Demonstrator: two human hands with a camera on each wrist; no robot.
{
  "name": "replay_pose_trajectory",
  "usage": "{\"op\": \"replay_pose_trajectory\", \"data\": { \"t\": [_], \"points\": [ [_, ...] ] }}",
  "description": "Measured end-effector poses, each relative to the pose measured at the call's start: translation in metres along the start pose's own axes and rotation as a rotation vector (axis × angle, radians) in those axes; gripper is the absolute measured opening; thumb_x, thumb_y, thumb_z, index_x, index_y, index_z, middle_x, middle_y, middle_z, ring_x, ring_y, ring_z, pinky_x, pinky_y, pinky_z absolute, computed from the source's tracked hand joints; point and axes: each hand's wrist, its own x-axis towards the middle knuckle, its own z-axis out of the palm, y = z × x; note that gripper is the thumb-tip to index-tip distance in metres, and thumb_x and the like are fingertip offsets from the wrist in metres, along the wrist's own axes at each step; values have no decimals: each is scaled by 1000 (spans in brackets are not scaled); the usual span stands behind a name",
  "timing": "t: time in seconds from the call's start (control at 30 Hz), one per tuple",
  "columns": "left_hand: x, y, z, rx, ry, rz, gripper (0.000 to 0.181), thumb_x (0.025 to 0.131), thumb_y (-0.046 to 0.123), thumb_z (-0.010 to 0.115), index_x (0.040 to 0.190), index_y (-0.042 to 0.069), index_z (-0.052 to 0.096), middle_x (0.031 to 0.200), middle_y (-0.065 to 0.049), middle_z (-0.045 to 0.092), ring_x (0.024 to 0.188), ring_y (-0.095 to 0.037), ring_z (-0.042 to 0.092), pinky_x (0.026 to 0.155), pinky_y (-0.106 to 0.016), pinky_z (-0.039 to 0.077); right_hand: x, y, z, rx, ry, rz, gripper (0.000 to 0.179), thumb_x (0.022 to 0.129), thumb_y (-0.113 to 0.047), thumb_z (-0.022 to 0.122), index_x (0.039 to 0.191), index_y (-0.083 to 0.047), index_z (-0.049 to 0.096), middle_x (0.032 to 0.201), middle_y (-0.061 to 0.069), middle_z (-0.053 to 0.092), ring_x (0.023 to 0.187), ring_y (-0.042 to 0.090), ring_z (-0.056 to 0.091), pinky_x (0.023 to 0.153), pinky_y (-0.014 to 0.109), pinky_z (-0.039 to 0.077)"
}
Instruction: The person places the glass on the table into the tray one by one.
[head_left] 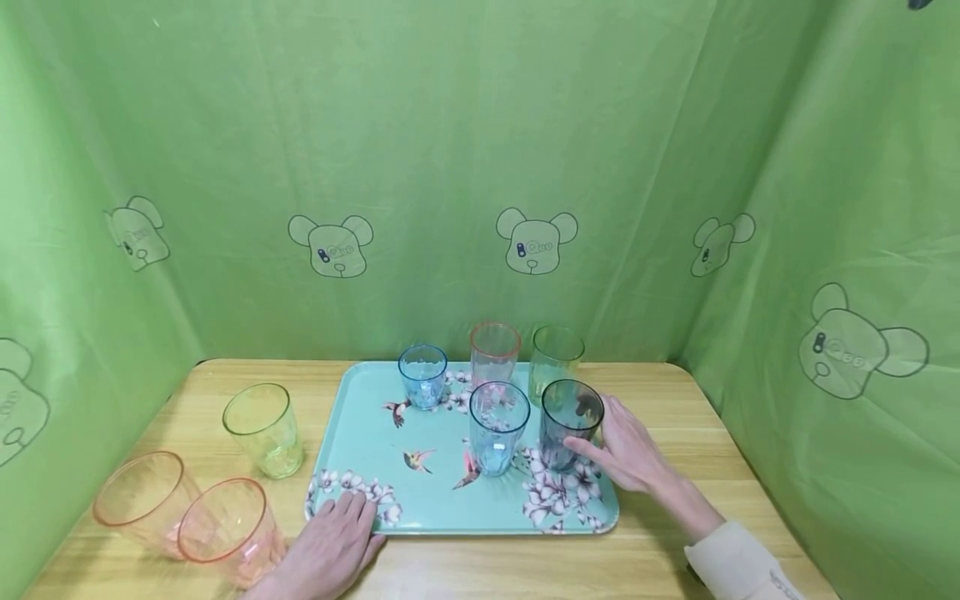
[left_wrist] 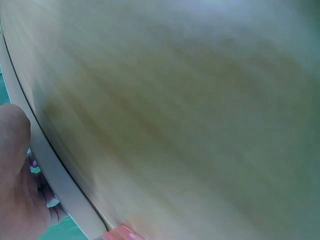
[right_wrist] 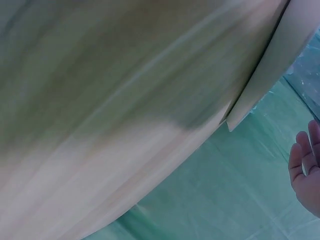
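A dark grey tumbler point(head_left: 558, 433) stands on the right part of a turquoise floral tray point(head_left: 367, 450). My right hand point(head_left: 630, 446) grips it from the right, thumb across its front and fingers round the far side. In the right wrist view, that hand point(right_wrist: 306, 170) shows only at the right edge. Close to the grey tumbler are a light blue tumbler point(head_left: 497, 437), a pink one point(head_left: 495, 354) and a green one point(head_left: 553, 354). A small blue tumbler point(head_left: 423, 383) sits farther left. My left hand point(head_left: 330, 537) rests on the tray's front left corner; the left wrist view shows part of it point(left_wrist: 20, 190).
Left of the tray, a yellow-green tumbler point(head_left: 266, 437) and two orange-pink tumblers, one farther left point(head_left: 142, 508) and one nearer point(head_left: 232, 533), stand on the wooden table point(head_left: 465, 571). The nearer one is close to my left hand. Green curtains point(head_left: 435, 150) enclose the table.
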Motion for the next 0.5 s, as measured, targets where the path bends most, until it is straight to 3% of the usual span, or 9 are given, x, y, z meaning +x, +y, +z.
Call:
{"op": "replay_pose_trajectory", "data": {
  "t": [0.5],
  "points": [
    [0, -1, 2, 13, 56, 27, 34, 98, 47, 66, 90, 17, 52, 81, 6, 37, 75, -11, 36, 65, -26, 32, 0, 0, 3, 5, -2, 1, 83, 97, -46, 68, 155, 6, 40, 151, 32, 52, 138, 49, 52, 114, 71, 39]
  ]
}}
